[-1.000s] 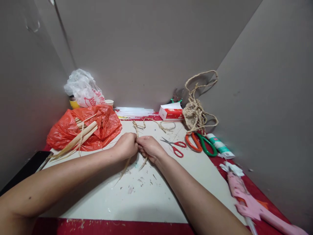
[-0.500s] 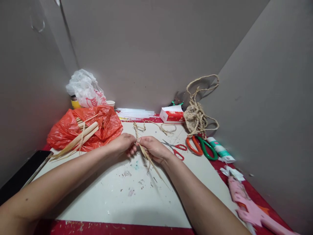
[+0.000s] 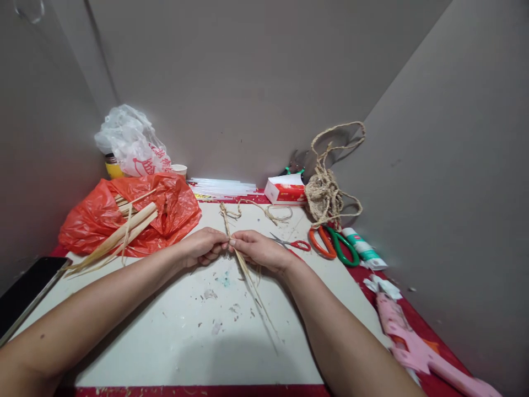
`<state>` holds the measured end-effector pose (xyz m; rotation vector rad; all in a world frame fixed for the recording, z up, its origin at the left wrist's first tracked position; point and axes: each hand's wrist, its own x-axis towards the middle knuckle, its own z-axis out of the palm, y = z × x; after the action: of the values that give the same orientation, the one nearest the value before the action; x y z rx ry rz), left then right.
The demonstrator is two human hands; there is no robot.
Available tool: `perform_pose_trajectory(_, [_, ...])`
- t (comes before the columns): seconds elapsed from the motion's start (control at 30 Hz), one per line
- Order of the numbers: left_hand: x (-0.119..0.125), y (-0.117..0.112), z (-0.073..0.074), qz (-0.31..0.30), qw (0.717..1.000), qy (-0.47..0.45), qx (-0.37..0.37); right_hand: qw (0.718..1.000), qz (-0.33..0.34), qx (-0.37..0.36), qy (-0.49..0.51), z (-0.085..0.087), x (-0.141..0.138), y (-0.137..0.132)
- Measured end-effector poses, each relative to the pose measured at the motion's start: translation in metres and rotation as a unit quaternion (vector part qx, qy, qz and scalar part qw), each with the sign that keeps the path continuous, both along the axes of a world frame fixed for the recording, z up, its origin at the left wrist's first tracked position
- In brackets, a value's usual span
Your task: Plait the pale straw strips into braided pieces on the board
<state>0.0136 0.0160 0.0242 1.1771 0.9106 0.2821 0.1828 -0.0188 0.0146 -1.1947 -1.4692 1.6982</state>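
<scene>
My left hand [image 3: 208, 246] and my right hand [image 3: 257, 249] meet over the middle of the white board [image 3: 198, 325]. Both are closed, pinching a straw-coloured fibre cord [image 3: 227, 220] between thumbs and fingertips. Beyond the hands its twisted length runs away to a knotted end on the board. Loose dry strands [image 3: 247, 271] hang from the pinch toward me, fanning out to the lower right. My fingers hide the spot where the strands join. Small scissors [image 3: 301, 245] with red handles lie just beyond my right hand, partly covered by it.
On the left, a red plastic bag [image 3: 177, 209] holds dry leaf strips [image 3: 134, 226], with a phone [image 3: 31, 292] nearby. At the right are coiled rope [image 3: 324, 196], large scissors [image 3: 346, 251], a glue tube [image 3: 366, 251] and a pink glue gun [image 3: 407, 336]. Grey walls enclose the back and sides.
The loose strands have swung and now hang straighter and closer together. My left fingers have curled in tighter, and my right hand covers more of the small scissors. The view has shifted slightly.
</scene>
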Motion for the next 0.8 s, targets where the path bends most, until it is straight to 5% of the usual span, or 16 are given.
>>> perform_pose_trajectory(0.4, [0.000, 0.002, -0.001, -0.001, 1.000, -0.012, -0.012, 0.999, -0.016, 0.028, -0.019, 0.000, 0.000, 0.001])
perform_pose_trajectory(0.8, [0.005, -0.005, -0.003, -0.005, 0.990, 0.037, 0.138, 0.999, -0.022, -0.011, 0.039, -0.010, 0.005, 0.004])
